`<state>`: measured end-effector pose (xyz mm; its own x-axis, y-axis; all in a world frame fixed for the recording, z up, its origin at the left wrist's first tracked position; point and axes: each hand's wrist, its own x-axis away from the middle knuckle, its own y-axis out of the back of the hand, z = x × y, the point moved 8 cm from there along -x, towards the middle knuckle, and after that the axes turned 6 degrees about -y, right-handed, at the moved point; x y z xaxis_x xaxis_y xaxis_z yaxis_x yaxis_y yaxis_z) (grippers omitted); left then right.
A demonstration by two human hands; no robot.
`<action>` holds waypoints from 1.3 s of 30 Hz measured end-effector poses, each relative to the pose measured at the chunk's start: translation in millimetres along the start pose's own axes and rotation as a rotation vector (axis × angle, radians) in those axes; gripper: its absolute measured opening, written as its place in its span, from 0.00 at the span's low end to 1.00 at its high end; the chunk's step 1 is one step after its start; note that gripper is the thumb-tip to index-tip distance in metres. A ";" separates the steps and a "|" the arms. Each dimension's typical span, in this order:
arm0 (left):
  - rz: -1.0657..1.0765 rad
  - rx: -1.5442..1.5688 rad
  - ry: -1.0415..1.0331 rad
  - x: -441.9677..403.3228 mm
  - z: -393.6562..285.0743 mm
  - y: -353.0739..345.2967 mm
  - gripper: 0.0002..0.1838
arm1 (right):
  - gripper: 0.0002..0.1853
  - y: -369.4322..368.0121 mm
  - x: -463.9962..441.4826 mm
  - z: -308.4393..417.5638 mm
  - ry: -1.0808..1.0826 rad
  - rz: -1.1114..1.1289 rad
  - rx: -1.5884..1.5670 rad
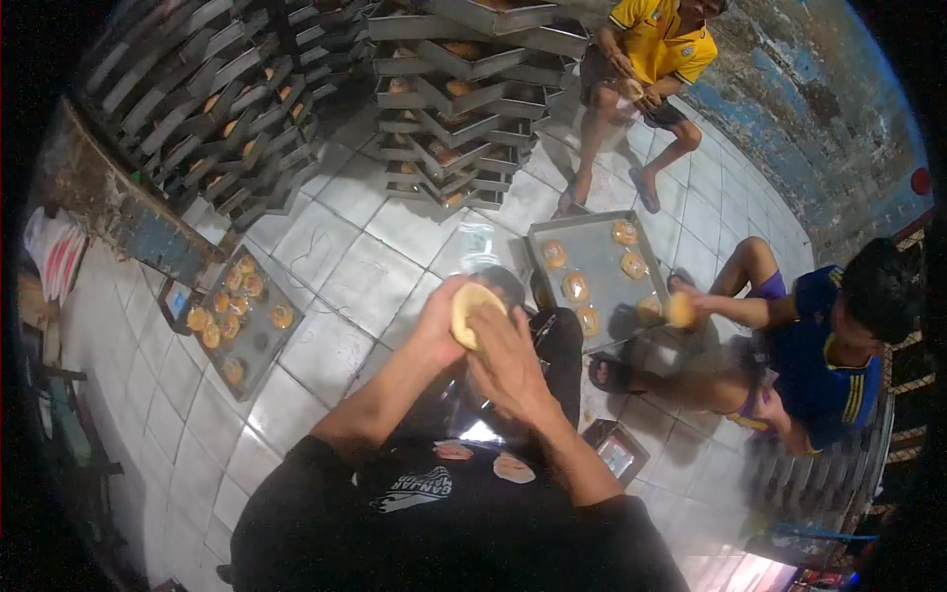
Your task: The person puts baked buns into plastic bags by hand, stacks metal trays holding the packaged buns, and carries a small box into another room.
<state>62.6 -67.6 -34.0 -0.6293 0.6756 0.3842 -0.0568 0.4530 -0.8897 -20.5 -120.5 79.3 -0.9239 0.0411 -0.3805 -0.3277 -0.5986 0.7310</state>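
A round, pale-yellow bread bun [472,305] is held up in front of my body, its broad face turned toward me. My left hand [439,321] is closed around the bun's left edge. Against its lower right side presses my right hand [508,360], fingers bent over the face and covering part of it. Below the hands lies something dark and shiny on my lap, its kind unclear. To the right, a large metal tray [602,222] carries several golden buns, apparently in clear wrapping.
Another tray [258,370] of buns rests on the tiled floor [340,232] at left. Stacked metal trays [449,109] stand ahead. A co-worker in dark blue [838,365] sits right, one hand holding a bun near the tray. Another person in yellow [666,44] sits beyond.
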 end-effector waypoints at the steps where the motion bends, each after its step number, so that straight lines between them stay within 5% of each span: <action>1: 0.008 0.021 0.071 6.7 -5.4 4.1 0.22 | 0.27 -8.6 3.4 0.7 0.023 0.092 -0.021; 2: 0.002 0.015 0.075 10.7 5.6 6.4 0.22 | 0.30 -17.4 8.1 -0.3 0.045 0.185 -0.040; 4: -0.163 -0.203 -0.293 35.3 17.6 -1.6 0.24 | 0.34 -25.9 7.7 -15.1 0.053 0.187 0.063; 6: -0.101 -0.333 -0.321 34.9 23.0 -0.5 0.24 | 0.30 -10.6 -6.3 -18.0 0.019 0.074 0.074; 10: 0.115 -0.051 -0.224 22.6 3.6 -24.0 0.24 | 0.26 -10.2 -18.1 -9.4 0.071 0.123 0.086; 13: -0.045 -0.272 -0.562 25.1 14.4 -37.3 0.24 | 0.25 1.1 -37.6 -24.7 0.001 0.104 0.183; 16: 0.135 0.027 -0.318 9.5 -17.4 -52.7 0.22 | 0.23 14.5 -36.3 -13.1 0.082 0.032 0.096; 20: -0.010 -0.098 -0.449 -30.8 7.3 -32.5 0.20 | 0.21 -2.9 -49.9 -52.4 -0.041 0.087 0.127; 24: 0.024 0.124 -0.366 -29.7 -16.0 -42.5 0.28 | 0.14 37.2 -57.8 -9.5 0.050 0.103 -0.137; 25: -0.022 0.120 -0.294 -33.2 -19.6 -37.3 0.34 | 0.08 31.1 -50.3 -14.2 -0.023 0.087 -0.259; 28: -0.008 0.116 -0.273 -37.0 -19.8 -45.0 0.37 | 0.08 -2.6 -41.9 -24.1 -0.097 0.167 -0.383; 29: -0.018 0.052 -0.272 -53.1 -21.1 -23.3 0.38 | 0.09 -17.9 -30.3 -38.9 -0.328 0.377 -0.566; 35: 0.011 0.019 -0.420 -26.1 -64.9 0.6 0.33 | 0.06 3.1 1.2 -6.5 -0.447 0.547 -1.101; 36: 0.098 0.016 -0.375 -11.0 -53.9 -5.1 0.32 | 0.08 14.1 -12.3 -45.2 -0.473 0.102 -0.694; 38: 0.222 -0.020 -0.047 24.7 -8.4 -42.3 0.29 | 0.13 50.0 -27.3 -20.0 -0.005 -0.269 -0.066; 39: 0.089 -0.091 -0.057 21.7 -13.6 -31.3 0.29 | 0.13 47.0 -31.8 -19.2 -0.001 -0.264 -0.073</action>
<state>61.3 -59.2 5.5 -0.6716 0.6827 0.2879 0.0697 0.4451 -0.8928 -2.7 -165.3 114.8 -0.8088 0.2042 -0.5514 -0.5418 -0.6233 0.5639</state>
